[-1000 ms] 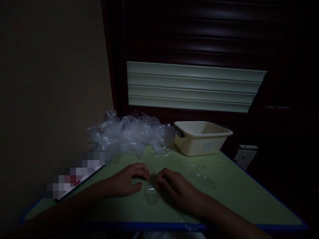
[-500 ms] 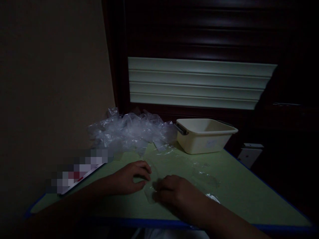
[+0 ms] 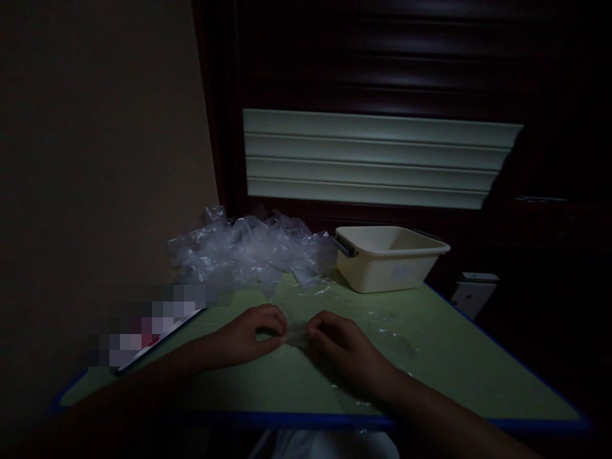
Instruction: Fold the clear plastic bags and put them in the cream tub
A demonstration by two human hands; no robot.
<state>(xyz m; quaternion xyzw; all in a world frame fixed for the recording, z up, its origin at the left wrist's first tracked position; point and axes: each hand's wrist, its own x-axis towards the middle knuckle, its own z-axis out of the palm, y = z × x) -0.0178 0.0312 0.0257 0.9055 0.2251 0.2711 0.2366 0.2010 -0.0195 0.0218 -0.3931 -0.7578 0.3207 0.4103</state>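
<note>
A clear plastic bag [image 3: 296,334] is stretched between my two hands, low over the green tabletop. My left hand [image 3: 258,330] pinches its left side, with the thumb and fingertips meeting. My right hand [image 3: 340,339] is closed on the other side, its fingers curled against the thumb. More transparent film [image 3: 396,341] lies flat on the table beside and beneath my right forearm; its outline is hard to make out in the dim light.
A heap of crumpled clear plastic bags [image 3: 253,248] fills the back left of the table [image 3: 229,389]. At the back right stands a cream plastic bin [image 3: 382,271] with dark handles. A flat, blurred-out object [image 3: 157,335] lies at left. A white box [image 3: 473,296] is beyond the right edge.
Both hands have closed on the clear bag. My right hand has moved up and slightly right, and the film between the hands is now drawn together.
</note>
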